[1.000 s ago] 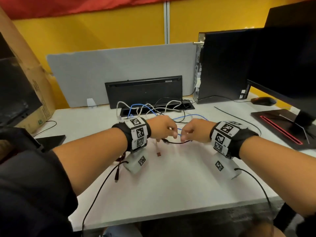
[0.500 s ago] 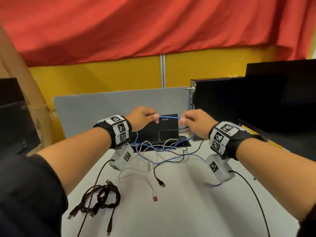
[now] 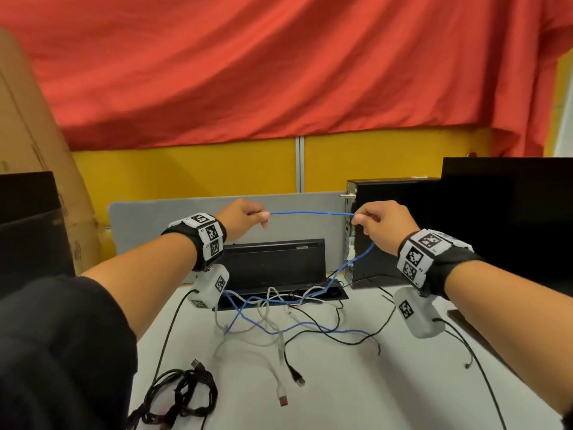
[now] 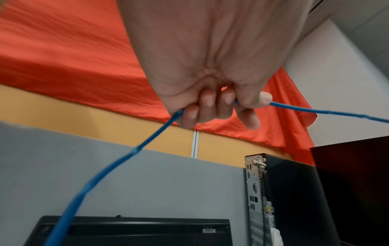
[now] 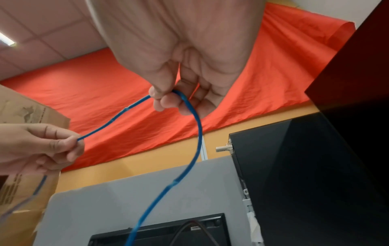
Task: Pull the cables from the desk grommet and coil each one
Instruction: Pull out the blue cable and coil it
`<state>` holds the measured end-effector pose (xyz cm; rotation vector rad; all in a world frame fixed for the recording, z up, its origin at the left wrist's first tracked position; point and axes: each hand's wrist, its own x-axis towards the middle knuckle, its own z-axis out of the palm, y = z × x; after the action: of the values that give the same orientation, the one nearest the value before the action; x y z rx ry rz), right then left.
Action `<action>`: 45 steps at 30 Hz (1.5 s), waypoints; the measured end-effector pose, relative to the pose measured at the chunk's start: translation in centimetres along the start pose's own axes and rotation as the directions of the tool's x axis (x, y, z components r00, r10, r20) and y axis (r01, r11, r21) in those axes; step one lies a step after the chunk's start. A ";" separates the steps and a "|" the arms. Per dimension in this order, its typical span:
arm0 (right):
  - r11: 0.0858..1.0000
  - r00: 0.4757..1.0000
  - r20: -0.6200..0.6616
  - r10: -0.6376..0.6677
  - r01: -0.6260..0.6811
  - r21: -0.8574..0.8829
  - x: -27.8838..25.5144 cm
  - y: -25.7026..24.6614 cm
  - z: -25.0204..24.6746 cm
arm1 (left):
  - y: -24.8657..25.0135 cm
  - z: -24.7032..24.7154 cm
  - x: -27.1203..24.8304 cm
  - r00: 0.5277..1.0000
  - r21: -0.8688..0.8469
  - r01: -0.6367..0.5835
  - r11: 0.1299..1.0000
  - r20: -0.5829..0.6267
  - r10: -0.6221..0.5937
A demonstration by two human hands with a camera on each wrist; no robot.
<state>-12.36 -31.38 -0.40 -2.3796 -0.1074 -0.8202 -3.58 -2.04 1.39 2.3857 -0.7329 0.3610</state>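
Both hands are raised above the desk with a blue cable [image 3: 310, 213] stretched level between them. My left hand [image 3: 248, 217] grips it in curled fingers; in the left wrist view the blue cable [image 4: 118, 164] runs down from the left hand [image 4: 212, 106]. My right hand [image 3: 376, 223] pinches the cable between thumb and fingers, and the blue cable [image 5: 189, 166] drops from the right hand [image 5: 174, 101] toward the grommet [image 3: 279, 297]. The open black grommet lid [image 3: 273, 263] stands behind it. White, black and blue cables [image 3: 279, 324] spill from it over the desk [image 3: 356, 398].
A coiled black cable [image 3: 183, 395] lies at the front left. A white cable with a red plug [image 3: 282, 398] and a black plug [image 3: 299, 380] lie mid-desk. A black computer tower [image 3: 390, 228] and a monitor [image 3: 508, 218] stand at the right, cardboard [image 3: 37, 169] at the left, a grey divider [image 3: 186, 218] behind.
Both hands rose from the desk with the blue cable and moved apart, stretching a longer span between them. The head view tilted upward.
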 end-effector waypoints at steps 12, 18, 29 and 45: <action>0.940 0.970 0.000 0.242 -0.235 -0.246 -0.2 2.6 -1.8 | -0.4 -1.2 -0.1 0.996 0.014 0.019 1.000 -0.088 -0.018; 0.950 0.971 0.154 0.181 -0.132 -0.283 -0.7 -2.4 -0.4 | 3.5 1.1 0.5 0.992 0.032 -0.109 0.993 -0.053 0.111; 0.958 0.985 0.158 -0.071 0.111 -0.263 -0.2 -7.3 1.1 | 6.8 2.6 0.9 0.979 -0.113 -0.203 0.973 -0.019 0.202; 0.909 0.914 -0.314 0.259 -0.340 -0.242 0.4 1.4 -4.5 | -0.6 -0.1 0.4 0.999 0.023 -0.008 1.000 -0.037 0.009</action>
<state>-14.09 -35.20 1.89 -2.4320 0.5213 -1.0610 -2.92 -1.71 1.38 2.3914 -0.7254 0.4183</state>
